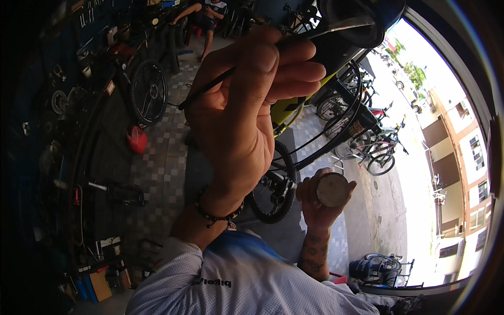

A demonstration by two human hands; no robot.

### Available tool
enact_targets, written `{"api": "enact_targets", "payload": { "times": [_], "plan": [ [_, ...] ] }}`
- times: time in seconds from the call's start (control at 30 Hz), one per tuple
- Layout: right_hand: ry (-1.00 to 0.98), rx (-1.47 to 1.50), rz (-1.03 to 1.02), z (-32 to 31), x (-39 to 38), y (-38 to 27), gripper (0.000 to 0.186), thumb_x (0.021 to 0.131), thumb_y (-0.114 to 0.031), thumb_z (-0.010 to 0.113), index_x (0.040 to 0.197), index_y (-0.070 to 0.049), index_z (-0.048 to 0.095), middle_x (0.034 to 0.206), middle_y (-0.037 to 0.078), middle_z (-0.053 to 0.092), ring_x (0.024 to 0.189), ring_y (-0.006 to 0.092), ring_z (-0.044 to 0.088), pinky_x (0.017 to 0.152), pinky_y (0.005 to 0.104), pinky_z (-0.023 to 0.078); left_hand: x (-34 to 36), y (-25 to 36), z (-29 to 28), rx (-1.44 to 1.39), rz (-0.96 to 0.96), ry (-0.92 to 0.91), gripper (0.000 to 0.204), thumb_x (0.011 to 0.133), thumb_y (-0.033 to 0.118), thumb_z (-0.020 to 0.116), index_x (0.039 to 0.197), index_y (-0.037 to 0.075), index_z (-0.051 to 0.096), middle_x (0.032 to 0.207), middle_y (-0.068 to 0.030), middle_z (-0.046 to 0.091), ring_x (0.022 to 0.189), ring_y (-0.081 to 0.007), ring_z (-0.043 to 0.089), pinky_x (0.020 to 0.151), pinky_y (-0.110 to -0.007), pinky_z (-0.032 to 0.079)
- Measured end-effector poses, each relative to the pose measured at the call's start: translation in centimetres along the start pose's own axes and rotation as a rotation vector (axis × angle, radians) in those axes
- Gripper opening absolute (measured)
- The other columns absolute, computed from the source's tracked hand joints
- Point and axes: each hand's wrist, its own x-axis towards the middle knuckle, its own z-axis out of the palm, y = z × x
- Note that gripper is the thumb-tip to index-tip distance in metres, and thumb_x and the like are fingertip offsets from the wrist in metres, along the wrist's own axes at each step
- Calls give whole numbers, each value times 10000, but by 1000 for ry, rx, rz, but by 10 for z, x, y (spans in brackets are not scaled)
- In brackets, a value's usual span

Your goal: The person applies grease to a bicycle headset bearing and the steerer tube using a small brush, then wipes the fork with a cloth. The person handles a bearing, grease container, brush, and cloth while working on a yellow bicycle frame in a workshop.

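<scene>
Close up in the middle, my left hand (236, 105) grips a thin tool with a dark handle (210, 84), pinched between thumb and fingers. Its pale, narrow tip (346, 24) points up to the right, in front of a dark rounded bike part (386, 18); I cannot tell whether they touch. Lower down on the right, my right hand (319, 210) holds a small round container (332, 190), its pale round face turned up. Behind my left hand is a bike with a yellow-green frame (286, 113) and a black wheel (278, 207).
A wheel (148, 92) and a red container (137, 140) stand on the left, near dark shelves with tools. A seated person (207, 16) is at the back. Several parked bikes (380, 152) line the street side on the right.
</scene>
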Motion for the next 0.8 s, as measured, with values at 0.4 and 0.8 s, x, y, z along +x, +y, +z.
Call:
{"api": "enact_targets", "payload": {
  "times": [0.4, 0.8],
  "plan": [
    [16, -27, -1, -1, 1, 2, 843, 997, -795, 202, 1096, -41, 567, 729, 107, 590, 527, 215, 510, 531, 347, 423, -8, -15, -11, 66, -31, 10, 289, 1045, 134, 587, 1270, -43, 632, 1114, -267, 733, 923, -325, 773, 809, -410, 670],
    [16, -48, -1, 9, 3, 2, 836, 1003, -787, 224, 1099, -36, 579, 670, 54, 526, 518, 190, 464, 539, 341, 399, 1, -7, -17, 309, 166, -15, 204, 964, -30, 688, 1167, -55, 673, 1066, -212, 757, 925, -247, 766, 852, -356, 642]
  ]
}}
